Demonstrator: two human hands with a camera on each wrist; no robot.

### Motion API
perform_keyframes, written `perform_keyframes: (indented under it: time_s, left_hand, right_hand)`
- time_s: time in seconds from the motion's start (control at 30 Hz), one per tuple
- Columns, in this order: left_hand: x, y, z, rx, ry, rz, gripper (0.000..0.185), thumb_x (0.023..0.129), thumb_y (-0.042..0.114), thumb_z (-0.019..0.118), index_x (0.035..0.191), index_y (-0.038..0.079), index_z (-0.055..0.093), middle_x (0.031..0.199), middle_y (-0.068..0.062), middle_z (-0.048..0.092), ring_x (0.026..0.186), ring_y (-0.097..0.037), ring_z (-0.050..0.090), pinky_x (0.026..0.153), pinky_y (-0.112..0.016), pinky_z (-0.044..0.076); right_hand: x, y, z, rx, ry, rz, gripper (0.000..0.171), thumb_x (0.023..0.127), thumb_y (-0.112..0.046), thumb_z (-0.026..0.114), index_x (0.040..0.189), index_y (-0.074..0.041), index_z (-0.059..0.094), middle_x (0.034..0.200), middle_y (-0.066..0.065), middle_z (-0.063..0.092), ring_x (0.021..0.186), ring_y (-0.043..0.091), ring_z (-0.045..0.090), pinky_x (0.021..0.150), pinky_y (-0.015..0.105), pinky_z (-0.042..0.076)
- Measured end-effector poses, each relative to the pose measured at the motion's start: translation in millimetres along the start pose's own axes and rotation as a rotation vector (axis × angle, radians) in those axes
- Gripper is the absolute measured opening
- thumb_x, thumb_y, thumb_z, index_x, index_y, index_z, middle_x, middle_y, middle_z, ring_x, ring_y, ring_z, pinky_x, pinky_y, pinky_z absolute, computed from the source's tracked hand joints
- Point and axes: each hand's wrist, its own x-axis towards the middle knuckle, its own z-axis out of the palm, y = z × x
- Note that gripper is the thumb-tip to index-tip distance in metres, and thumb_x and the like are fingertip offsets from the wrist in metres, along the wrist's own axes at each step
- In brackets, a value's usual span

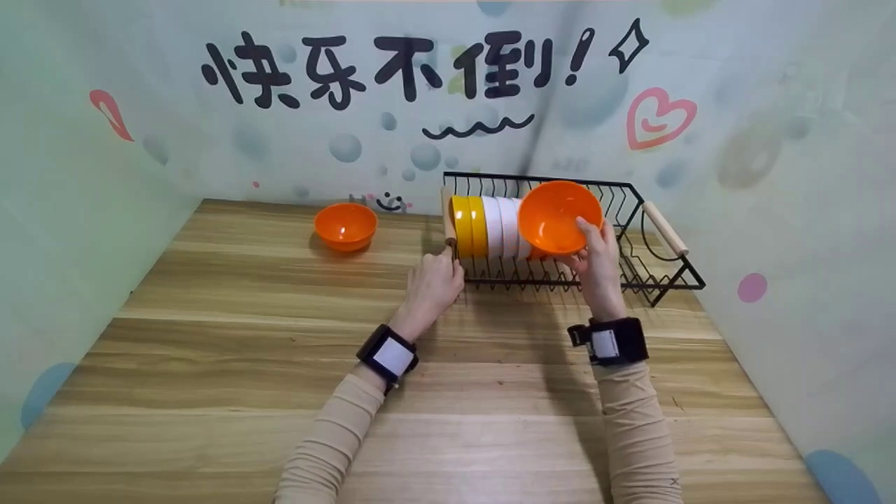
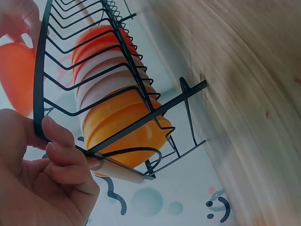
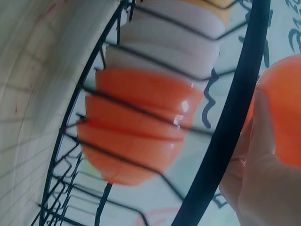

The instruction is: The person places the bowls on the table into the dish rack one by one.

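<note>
My right hand (image 1: 602, 271) holds an orange bowl (image 1: 549, 220) by its rim, thumb inside, with the bowl's inside facing me. The bowl is above the black wire dish rack (image 2: 39, 70). My left hand (image 1: 435, 281) grips the rack's front left corner, its fingers curled on the frame in the left wrist view. Inside the rack, bowls stand on edge in a row: yellow bowls (image 1: 467, 225) at the left, white bowls (image 1: 498, 227) beside them, then orange bowls (image 3: 136, 141), which the held bowl mostly hides in the head view.
Another orange bowl (image 1: 346, 227) sits upright on the wooden table (image 1: 231, 294), left of the rack. A wooden handle (image 1: 665, 228) is on the rack's right end. Behind stands a wall (image 1: 280, 154) with printed writing, and walls rise on both sides.
</note>
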Motion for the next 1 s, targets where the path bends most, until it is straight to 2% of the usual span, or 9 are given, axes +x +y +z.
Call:
perform_keyframes:
  time_s: [0.17, 0.4, 0.6, 0.83, 0.93, 1.0]
  left_hand:
    - [-0.3, 0.3, 1.3, -0.009, 0.001, -0.013, 0.025, 0.092, 0.015, 0.053, 0.101, -0.005, 0.067, 0.072, -0.020, 0.066, 0.062, -0.033, 0.064, 0.051, -0.043, 0.050]
    - [-0.8, 1.5, 3.6, -0.028, -0.034, -0.030, 0.030, 0.094, 0.015, 0.050, 0.108, -0.006, 0.065, 0.078, -0.022, 0.068, 0.065, -0.032, 0.065, 0.055, -0.043, 0.051]
    - [-1.3, 3.0, 3.0, -0.035, -0.021, -0.035, 0.030, 0.093, 0.014, 0.052, 0.110, -0.007, 0.064, 0.079, -0.023, 0.068, 0.063, -0.032, 0.065, 0.053, -0.043, 0.051]
    - [-1.0, 3.5, 2.8, -0.022, -0.019, -0.050, 0.030, 0.092, 0.015, 0.052, 0.110, -0.006, 0.065, 0.078, -0.022, 0.068, 0.063, -0.032, 0.065, 0.052, -0.043, 0.051]
    - [-0.6, 3.3, 3.5, -0.021, -0.014, -0.048, 0.029, 0.092, 0.015, 0.052, 0.109, -0.006, 0.065, 0.079, -0.022, 0.068, 0.064, -0.033, 0.066, 0.053, -0.044, 0.051]
    - [-0.4, 3.4, 3.6, -0.023, -0.019, -0.048, 0.028, 0.092, 0.015, 0.052, 0.107, -0.006, 0.065, 0.079, -0.022, 0.068, 0.065, -0.033, 0.066, 0.054, -0.045, 0.051]
  right_hand:
    - [4, -5, -15, 0.033, 0.041, -0.013, 0.055, 0.093, -0.030, 0.057, 0.140, -0.016, 0.032, 0.121, 0.005, 0.052, 0.093, 0.015, 0.063, 0.075, 0.024, 0.056]
    - [9, -11, -40, 0.036, 0.125, -0.040, 0.055, 0.092, -0.030, 0.059, 0.139, -0.016, 0.033, 0.120, 0.004, 0.052, 0.090, 0.015, 0.063, 0.073, 0.023, 0.056]
    - [12, -17, -53, 0.027, 0.170, -0.045, 0.058, 0.092, -0.030, 0.060, 0.140, -0.017, 0.031, 0.120, 0.004, 0.051, 0.085, 0.015, 0.065, 0.073, 0.023, 0.056]
    - [22, -27, -63, -0.066, 0.213, -0.065, 0.060, 0.090, -0.033, 0.061, 0.140, -0.016, 0.032, 0.128, 0.005, 0.046, 0.090, 0.016, 0.062, 0.075, 0.023, 0.056]
    - [26, -30, -66, -0.117, 0.224, -0.089, 0.059, 0.092, -0.032, 0.059, 0.141, -0.017, 0.031, 0.125, 0.004, 0.047, 0.092, 0.015, 0.061, 0.074, 0.022, 0.056]
    - [29, -33, -68, -0.174, 0.244, -0.099, 0.058, 0.092, -0.033, 0.059, 0.141, -0.018, 0.032, 0.117, 0.003, 0.048, 0.091, 0.014, 0.061, 0.072, 0.020, 0.056]
